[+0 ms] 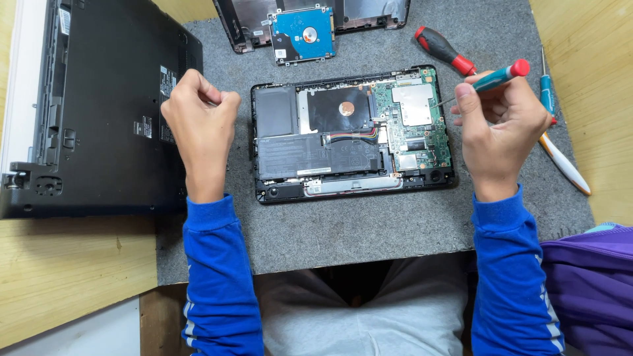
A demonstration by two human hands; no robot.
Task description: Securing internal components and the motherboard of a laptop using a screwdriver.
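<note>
At the far left of the frame we see a black laptop (99,105) lying upside down, half on the wooden table (59,270) and half on the grey mat (369,227). Just right of it our left hand (198,122) hovers above the mat, curled into a fist and holding nothing that we can see. In the middle of the frame lies the opened laptop base (353,132), a shallow black tray: its left part holds a flat black battery (316,158), its centre a dark plate with a copper-coloured disc, and its right part a green circuit board (412,125) with silver shields. Above it, at the top edge, a blue hard drive (302,33) rests on another dark cover (369,13). At the right our right hand (498,128) is clamped around a teal screwdriver (498,77) with a red cap, its thin tip pointing at the board's right edge. A red-and-black screwdriver (443,49) lies just above, and more tools (560,155) lie at the mat's right edge.
</note>
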